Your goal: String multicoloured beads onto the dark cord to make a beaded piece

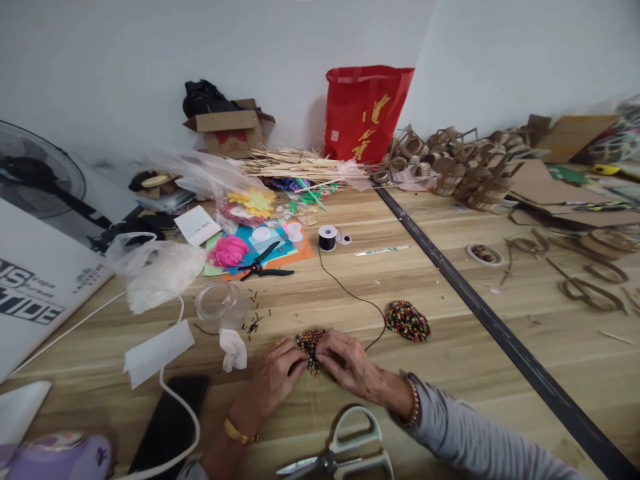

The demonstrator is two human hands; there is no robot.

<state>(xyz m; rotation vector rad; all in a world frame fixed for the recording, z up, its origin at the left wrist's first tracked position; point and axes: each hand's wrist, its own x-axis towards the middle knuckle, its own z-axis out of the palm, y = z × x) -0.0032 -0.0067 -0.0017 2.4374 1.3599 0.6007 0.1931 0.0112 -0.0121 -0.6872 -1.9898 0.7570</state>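
Both my hands rest on the wooden table (pixel 450 293) near its front edge, pinched together on a small multicoloured beaded piece (pixel 309 344). My left hand (pixel 274 379), with a gold bracelet on the wrist, grips its left side. My right hand (pixel 347 363), grey-sleeved with a bead bracelet, grips its right side. A thin black wire (pixel 350 293) runs from the piece back to a black spool (pixel 327 238). A finished oval beaded piece (pixel 407 321) lies just right of my hands.
Scissors (pixel 345 453) lie at the front edge, a black phone (pixel 170 427) and white cable to the left. Black pliers (pixel 263 267), pink yarn (pixel 227 252), a clear jar (pixel 220 303) and plastic bags sit behind. A red bag (pixel 365 110) and cardboard pieces (pixel 550 193) line the back.
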